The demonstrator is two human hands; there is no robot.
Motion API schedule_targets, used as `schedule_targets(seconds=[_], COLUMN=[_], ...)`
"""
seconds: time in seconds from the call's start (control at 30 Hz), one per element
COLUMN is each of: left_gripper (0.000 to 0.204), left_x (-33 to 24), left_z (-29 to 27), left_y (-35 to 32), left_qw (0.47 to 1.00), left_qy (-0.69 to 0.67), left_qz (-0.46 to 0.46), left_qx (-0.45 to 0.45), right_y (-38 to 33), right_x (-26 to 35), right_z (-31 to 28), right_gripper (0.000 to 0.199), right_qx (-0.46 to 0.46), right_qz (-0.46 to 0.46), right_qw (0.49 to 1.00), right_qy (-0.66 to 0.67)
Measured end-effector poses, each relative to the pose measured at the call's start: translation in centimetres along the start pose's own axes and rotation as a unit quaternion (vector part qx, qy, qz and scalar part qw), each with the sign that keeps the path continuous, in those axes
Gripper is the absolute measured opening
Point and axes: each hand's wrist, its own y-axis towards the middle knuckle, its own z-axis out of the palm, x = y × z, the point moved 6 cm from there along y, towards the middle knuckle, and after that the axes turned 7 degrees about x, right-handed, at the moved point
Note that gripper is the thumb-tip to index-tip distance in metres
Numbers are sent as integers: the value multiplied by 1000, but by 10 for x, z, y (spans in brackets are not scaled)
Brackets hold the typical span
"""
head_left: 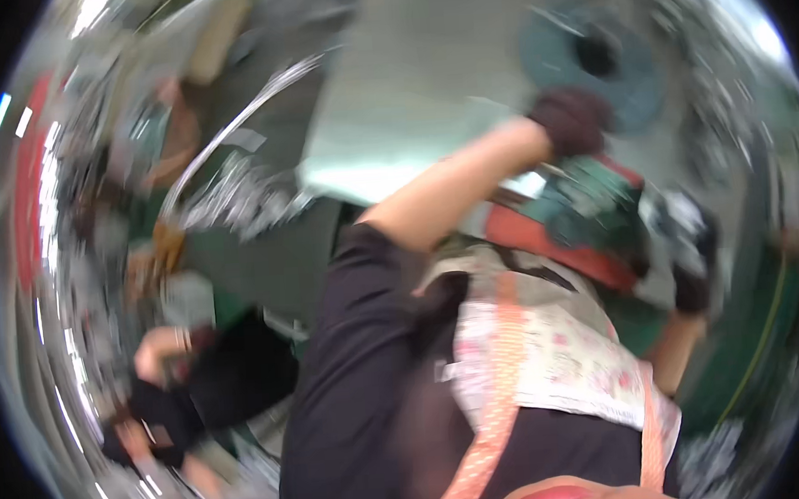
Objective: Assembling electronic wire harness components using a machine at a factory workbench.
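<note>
Motion blur softens the whole view. My left hand [573, 120], in a dark maroon glove, reaches over the table's near edge, beside a round blue-grey disc [636, 79] with a dark centre. Its fingers are smeared, so their pose is unclear. My right hand [690, 255], in a dark glove with a greyish patch, is lower and to the right; its fingers cannot be made out either. Between my hands, close to my body, lies an orange-red container [555, 246] with blurred greenish pieces [589, 201] in it. Whether either hand holds anything is unclear.
The pale grey-green table [408, 84] extends away from me. To its left lie a bundle of shiny strands [245, 195] and a long pale strip [236, 122]. Another person [188, 386] in dark clothes is at lower left. A yellow floor line [766, 341] runs at right.
</note>
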Motion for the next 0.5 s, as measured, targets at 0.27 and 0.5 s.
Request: schedule_targets(seconds=[0.27, 0.5], left_gripper=[31, 35], left_x=[94, 80], left_z=[-45, -41], left_y=[44, 21], left_qw=[941, 958], left_qy=[310, 257], left_qz=[-132, -127], left_qx=[-3, 15], right_y=[58, 77], right_x=[-8, -1], right_z=[70, 95], right_gripper=[31, 30], right_qx=[117, 238], right_qz=[-4, 38], right_qw=[975, 942], right_qy=[-186, -234])
